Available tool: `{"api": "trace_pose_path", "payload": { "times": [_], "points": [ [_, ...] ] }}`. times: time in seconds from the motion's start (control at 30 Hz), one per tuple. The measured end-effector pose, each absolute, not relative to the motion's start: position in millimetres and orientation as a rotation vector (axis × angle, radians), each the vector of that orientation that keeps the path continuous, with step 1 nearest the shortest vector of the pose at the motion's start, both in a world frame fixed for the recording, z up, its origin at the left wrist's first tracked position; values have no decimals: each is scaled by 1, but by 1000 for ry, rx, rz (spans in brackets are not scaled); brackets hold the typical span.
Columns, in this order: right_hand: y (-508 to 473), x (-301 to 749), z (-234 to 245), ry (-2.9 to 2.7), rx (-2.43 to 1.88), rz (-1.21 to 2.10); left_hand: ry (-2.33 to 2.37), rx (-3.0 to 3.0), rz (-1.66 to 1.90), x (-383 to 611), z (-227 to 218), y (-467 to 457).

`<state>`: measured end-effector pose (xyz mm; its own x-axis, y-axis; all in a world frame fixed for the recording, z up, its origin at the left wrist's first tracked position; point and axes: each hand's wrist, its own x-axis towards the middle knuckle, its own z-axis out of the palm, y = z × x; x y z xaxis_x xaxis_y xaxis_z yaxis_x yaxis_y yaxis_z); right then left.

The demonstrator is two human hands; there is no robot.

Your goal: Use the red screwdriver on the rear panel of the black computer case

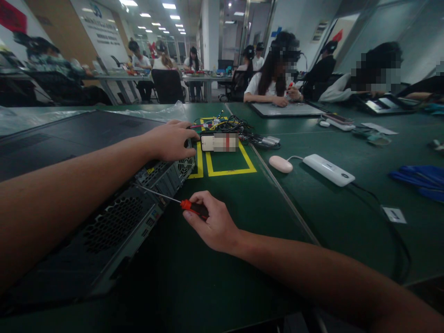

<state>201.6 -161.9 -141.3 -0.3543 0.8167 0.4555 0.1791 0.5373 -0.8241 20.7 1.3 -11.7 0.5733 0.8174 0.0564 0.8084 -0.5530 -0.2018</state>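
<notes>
Red and black, the handle of a screwdriver (199,210) sits pinched between the thumb and bent fingers of the right hand (217,226). Its shaft slants up to the rear of a dark computer case (120,222), which lies at the person's left on the green table (194,263). The left hand (169,141) rests on the case's upper rear edge, fingers parted and loosely bent, gripping nothing visible. Just beyond those fingertips lies a phone (208,142), with tangled cables (232,124) behind it and yellow tape (232,173) around it. Farther right are a pale pink oval object (280,164), a corded white device (329,169) and bunched blue fabric (421,180), cut off by the frame. The left forearm hides part of the case; where the screwdriver's tip meets it is too dark to tell. Co-workers beyond are blurred.
</notes>
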Motion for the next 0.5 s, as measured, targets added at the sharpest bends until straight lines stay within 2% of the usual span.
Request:
{"api": "trace_pose_path", "payload": {
  "times": [0.5],
  "points": [
    [-163,202,-141,-1842,-843,856,-1342,-2602,51,19,-14,4]
  ]
}}
